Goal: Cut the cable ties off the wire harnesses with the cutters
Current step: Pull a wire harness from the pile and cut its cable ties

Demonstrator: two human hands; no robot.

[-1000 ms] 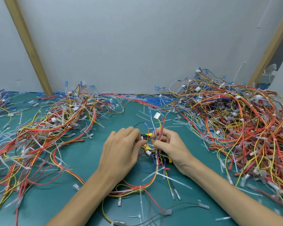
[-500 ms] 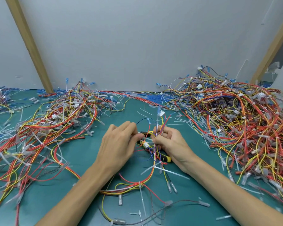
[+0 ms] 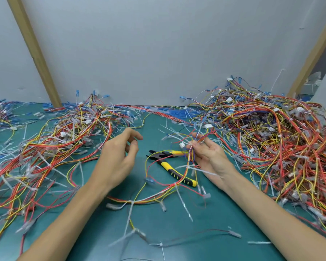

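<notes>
- The cutters (image 3: 163, 160) lie flat on the green bench (image 3: 220, 221) at the middle of the view. Their black head points to 9 o'clock and the yellow-and-black handles splay towards 3 and 5 o'clock. Neither hand touches them.
- The left hand (image 3: 117, 159) hangs just beside the cutter head, at its 9 o'clock. Its fingers are loosely curled and it holds nothing.
- The right hand (image 3: 210, 157) sits at the cutters' 3 o'clock, palm turned up. Thumb and fingers pinch a thin bunch of red, blue and yellow wires — the upper end of a wire harness (image 3: 185, 172).
- From that pinch the harness loops down and round towards 7 o'clock. It crosses the lower handle, and thin red and yellow strands also run past the cutter head, so the tool lies partly inside the loop.
- A white cable tie (image 3: 183, 202) is fixed on the harness at the cutters' 5 o'clock, its long tail trailing towards the near edge.
- Another tie (image 3: 128, 217) hangs from the bundle at 7 o'clock.
- A big tangle of harnesses (image 3: 271, 144) fills the bench from 1 to 4 o'clock, close behind the right hand.
- A flatter tangle (image 3: 60, 144) spreads from 8 to 11 o'clock, behind the left hand.
- Loose tie pieces (image 3: 259, 242) are scattered on the bench.
- At 12 o'clock stands a grey wall (image 3: 158, 53) — two slanted wooden posts (image 3: 34, 51) lean against it.
</notes>
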